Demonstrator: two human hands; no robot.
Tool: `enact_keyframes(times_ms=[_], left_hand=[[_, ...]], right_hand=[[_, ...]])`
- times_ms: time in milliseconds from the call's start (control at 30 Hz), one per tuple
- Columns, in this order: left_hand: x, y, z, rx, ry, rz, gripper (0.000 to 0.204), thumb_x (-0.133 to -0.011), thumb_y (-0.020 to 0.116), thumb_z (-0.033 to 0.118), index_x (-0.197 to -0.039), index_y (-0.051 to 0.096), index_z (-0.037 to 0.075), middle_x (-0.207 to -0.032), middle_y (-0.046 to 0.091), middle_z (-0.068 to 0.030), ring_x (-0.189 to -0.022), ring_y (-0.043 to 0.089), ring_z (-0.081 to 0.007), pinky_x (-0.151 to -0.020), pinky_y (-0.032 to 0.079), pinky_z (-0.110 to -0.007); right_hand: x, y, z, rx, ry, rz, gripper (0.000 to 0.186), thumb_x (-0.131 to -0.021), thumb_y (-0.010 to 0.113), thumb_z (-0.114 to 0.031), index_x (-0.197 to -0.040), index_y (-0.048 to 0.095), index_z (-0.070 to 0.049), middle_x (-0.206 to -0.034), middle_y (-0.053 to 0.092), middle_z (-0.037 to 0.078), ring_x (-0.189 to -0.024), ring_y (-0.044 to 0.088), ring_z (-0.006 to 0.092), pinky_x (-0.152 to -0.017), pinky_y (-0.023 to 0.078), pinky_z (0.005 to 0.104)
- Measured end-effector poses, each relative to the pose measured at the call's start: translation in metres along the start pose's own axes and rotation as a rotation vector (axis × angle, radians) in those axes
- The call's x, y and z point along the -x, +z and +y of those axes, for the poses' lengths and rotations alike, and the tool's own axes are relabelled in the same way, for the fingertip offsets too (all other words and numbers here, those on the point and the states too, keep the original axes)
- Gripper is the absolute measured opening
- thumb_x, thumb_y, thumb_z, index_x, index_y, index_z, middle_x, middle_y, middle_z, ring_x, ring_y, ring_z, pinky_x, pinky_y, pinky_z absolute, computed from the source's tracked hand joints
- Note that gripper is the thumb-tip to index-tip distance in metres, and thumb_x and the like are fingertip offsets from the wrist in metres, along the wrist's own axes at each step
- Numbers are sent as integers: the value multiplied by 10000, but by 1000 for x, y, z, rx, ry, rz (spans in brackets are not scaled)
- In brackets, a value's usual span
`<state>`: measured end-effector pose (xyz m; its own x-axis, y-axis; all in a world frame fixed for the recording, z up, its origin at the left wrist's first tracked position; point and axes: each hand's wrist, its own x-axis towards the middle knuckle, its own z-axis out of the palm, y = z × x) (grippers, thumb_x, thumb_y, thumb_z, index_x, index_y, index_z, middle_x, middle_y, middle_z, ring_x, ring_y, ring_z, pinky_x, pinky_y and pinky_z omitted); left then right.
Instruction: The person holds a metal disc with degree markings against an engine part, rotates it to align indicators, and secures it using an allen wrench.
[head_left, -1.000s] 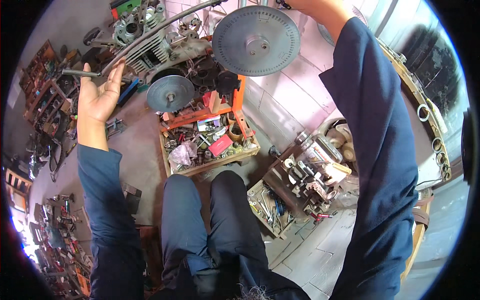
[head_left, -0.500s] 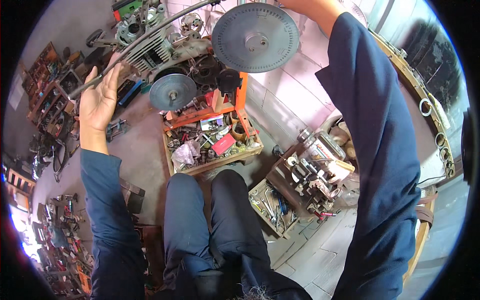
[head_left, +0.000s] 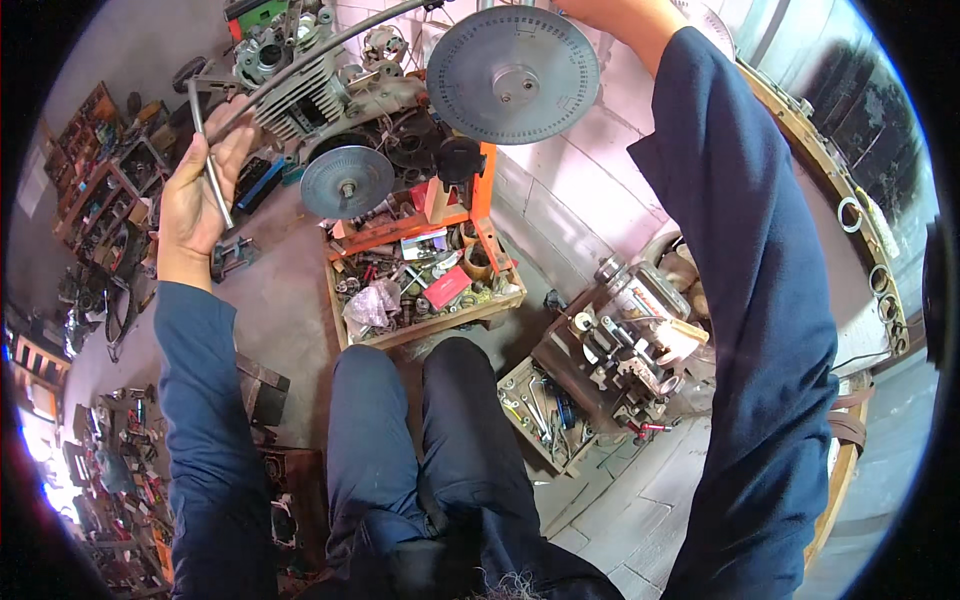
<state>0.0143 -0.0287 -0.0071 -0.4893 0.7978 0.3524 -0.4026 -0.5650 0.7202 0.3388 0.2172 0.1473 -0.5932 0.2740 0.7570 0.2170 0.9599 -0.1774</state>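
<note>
My left hand (head_left: 198, 195) is raised at the upper left, palm facing up, its fingers loosely stretched. A straight metal rod (head_left: 214, 177) crosses in front of the palm, between thumb and fingers, which do not wrap round it. From beside those fingers, a long dark bar (head_left: 325, 55) slants to the top edge. My right arm reaches up past a large grey disc (head_left: 480, 90) with marks round its rim; my right hand (head_left: 625, 12) is mostly cut off by the top edge, its fingers out of view. A smaller grey disc (head_left: 325, 180) sits lower left.
A wooden crate (head_left: 440, 328) full of mixed metal parts stands beyond my knees, under an orange frame (head_left: 486, 195). Finned engine parts (head_left: 310, 105) are piled behind. To the right are a bench machine (head_left: 640, 350) and a wrench tray (head_left: 560, 462). Shelves of parts line the left.
My left hand has tilted, its fingers leaning right. The long bar no longer extends left across the hand; the straight rod now shows in front of the palm. My right arm has barely shifted.
</note>
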Motion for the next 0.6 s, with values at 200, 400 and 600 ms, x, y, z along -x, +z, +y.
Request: enact_keyframes(times_ms=[200, 400, 600], left_hand=[[-19, -35, -6, -140, 132, -144, 498, -1062, 497, 196, -1490, 382, -31, -1504, 481, -179, -1354, 499, -250, -1131, 438, -371], [-6, 28, -12, -502, 102, 268, 427, -1082, 491, 298, -1432, 478, 55, -1104, 578, -17, -975, 515, -168, -807, 410, -289], [-17, 38, -4, -158, 80, 374, 433, -1077, 399, 499, -1222, 543, 117, -962, 500, 15, -808, 401, -166, -812, 314, -333]], right_hand=[[0, 3, -3, -18, 16, 3, 238, -952, 629, -157, -1008, 715, 58, -786, 695, 219, -711, 670, 316, -692, 504, 416], [5, -3, -12, -10, 40, -20, 235, -953, 628, -152, -990, 709, 66, -774, 686, 222, -700, 662, 314, -682, 499, 418], [1, 3, -4, -40, 45, 3, 236, -948, 635, -154, -991, 705, 67, -771, 682, 226, -697, 661, 322, -672, 498, 418]])
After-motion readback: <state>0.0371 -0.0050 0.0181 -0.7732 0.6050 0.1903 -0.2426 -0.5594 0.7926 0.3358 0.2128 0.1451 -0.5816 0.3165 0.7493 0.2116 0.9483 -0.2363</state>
